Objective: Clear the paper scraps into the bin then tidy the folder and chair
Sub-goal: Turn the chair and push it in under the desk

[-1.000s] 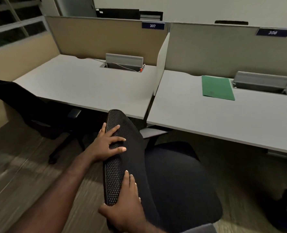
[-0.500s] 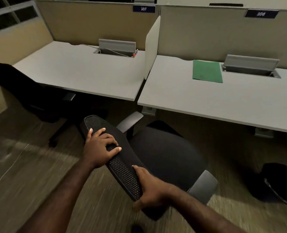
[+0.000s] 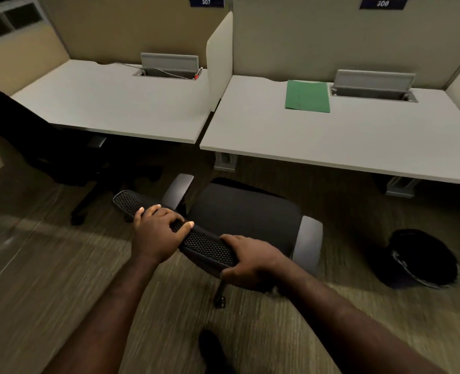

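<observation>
A black office chair (image 3: 246, 217) with grey armrests stands on the floor in front of the right desk, its seat facing the desk. My left hand (image 3: 157, 233) and my right hand (image 3: 250, 261) both grip the top of its mesh backrest (image 3: 204, 242), left hand toward the left end, right hand at the right end. A green folder (image 3: 307, 96) lies flat at the back of the right desk (image 3: 331, 139), next to a raised grey cable flap. No paper scraps are visible.
A second black chair (image 3: 48, 147) sits tucked at the left desk (image 3: 110, 103). A black bin or bag (image 3: 423, 259) rests on the floor at the right. Desk legs (image 3: 224, 160) stand ahead of the chair. Partitions labelled 307 and 308 back the desks.
The chair has swung round and rolled forward toward the right desk; its backrest now lies crosswise under both hands. My view has tilted down and drawn back.
</observation>
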`<action>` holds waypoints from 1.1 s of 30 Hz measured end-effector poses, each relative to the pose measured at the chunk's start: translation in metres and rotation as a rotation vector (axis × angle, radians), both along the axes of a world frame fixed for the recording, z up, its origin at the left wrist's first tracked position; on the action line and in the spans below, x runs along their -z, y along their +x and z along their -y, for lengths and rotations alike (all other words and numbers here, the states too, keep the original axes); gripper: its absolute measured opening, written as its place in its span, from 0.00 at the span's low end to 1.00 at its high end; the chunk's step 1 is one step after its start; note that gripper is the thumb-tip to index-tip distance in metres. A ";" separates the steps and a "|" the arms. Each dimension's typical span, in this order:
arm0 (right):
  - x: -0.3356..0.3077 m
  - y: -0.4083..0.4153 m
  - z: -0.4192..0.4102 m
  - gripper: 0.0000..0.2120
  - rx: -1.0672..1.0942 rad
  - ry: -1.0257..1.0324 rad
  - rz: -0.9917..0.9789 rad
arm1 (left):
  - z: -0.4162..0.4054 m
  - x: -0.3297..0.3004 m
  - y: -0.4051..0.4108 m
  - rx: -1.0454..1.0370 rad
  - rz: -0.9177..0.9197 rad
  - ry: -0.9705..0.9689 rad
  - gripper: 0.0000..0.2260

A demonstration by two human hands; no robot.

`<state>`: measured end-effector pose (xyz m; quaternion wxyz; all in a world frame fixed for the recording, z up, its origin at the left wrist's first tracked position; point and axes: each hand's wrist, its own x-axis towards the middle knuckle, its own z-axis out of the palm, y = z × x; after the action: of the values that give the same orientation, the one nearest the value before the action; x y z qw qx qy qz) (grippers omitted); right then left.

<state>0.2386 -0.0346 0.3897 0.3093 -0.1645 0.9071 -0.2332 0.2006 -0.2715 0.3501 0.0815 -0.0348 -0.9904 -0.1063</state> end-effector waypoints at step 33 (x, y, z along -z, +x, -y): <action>0.016 0.040 0.002 0.42 0.356 0.415 -0.657 | 0.009 -0.025 -0.030 0.379 -0.098 -0.110 0.28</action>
<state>0.2781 -0.0365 0.3739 -0.0146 -0.0049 0.9994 -0.0305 0.1704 -0.2802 0.3750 0.1060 -0.2303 -0.9652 -0.0635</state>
